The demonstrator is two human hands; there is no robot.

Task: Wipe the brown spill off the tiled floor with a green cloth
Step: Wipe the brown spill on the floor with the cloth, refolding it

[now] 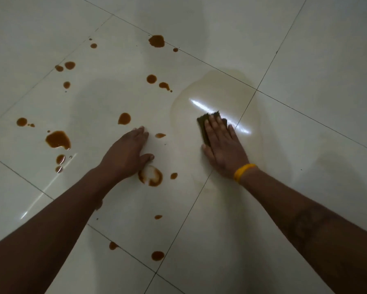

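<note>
Brown spill drops lie scattered over the white tiled floor (305,60), the largest puddle (58,139) at the left. My right hand (223,145) lies flat with straight fingers and presses a dark, soaked cloth (203,122) onto the floor; most of the cloth is hidden under the palm. Around it spreads a pale brownish wet smear (216,94). My left hand (127,153) rests flat on the tile, fingers straight, just above a ring-shaped brown spot (150,177).
Dark grout lines cross the floor diagonally. More brown drops sit at the top (156,41), in the middle (124,118) and near the bottom (157,255). A yellow band (244,171) circles my right wrist. Light glares on the wet tile.
</note>
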